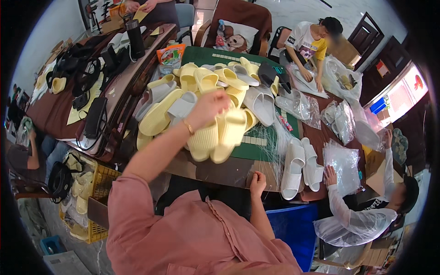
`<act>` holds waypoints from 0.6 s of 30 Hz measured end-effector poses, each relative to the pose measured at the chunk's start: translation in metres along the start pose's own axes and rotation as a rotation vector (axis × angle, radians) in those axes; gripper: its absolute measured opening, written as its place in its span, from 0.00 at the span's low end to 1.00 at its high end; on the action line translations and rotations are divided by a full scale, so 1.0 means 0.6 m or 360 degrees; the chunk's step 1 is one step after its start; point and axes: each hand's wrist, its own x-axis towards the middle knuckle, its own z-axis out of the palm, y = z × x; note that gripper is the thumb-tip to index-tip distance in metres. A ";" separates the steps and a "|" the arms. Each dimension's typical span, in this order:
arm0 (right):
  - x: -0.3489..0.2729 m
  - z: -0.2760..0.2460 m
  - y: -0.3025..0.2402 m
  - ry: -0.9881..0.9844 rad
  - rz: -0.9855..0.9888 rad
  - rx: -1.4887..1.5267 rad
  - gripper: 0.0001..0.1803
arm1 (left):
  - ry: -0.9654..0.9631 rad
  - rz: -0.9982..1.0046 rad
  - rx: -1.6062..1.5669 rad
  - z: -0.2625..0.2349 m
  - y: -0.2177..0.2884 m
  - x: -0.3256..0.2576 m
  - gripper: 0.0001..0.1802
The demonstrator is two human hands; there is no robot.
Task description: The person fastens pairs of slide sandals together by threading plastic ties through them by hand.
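In my left hand, blurred by motion, a pair of pale yellow slippers hangs over the near side of the table. The fingers close at the slippers' upper end. My right hand is curled closed at the table's front edge; whatever its fingers may hold is hidden. Thin clear plastic strands lie just beyond it. Behind my left hand rises a heap of yellow slippers and grey slippers on a green mat. To the right of my right hand rests a pair of light grey slippers.
Clear plastic bags lie on the right, by a co-worker in a sheer sleeve. Another person handles a bag across the table. A blue bin stands beside my right arm, and a yellow crate of slippers at lower left.
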 end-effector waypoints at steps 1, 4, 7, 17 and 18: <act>-0.002 -0.001 -0.004 0.0029 -0.0019 -0.0028 0.08 | 0.0023 0.0172 0.0059 -0.018 0.027 0.030 0.06; -0.003 -0.004 0.014 0.0069 -0.0038 -0.0029 0.07 | 0.0325 0.0411 0.0055 -0.057 0.118 0.132 0.05; 0.008 -0.002 -0.001 -0.0015 -0.0060 0.0007 0.07 | 0.0826 0.0913 0.0964 -0.185 0.148 0.228 0.12; 0.105 -0.164 -0.004 0.0623 0.0103 0.0018 0.08 | 0.0479 0.0845 0.1428 -0.117 -0.075 0.096 0.22; 0.119 -0.188 0.002 0.0686 0.0120 -0.0084 0.09 | 0.0361 0.0779 0.1409 -0.091 -0.101 0.056 0.21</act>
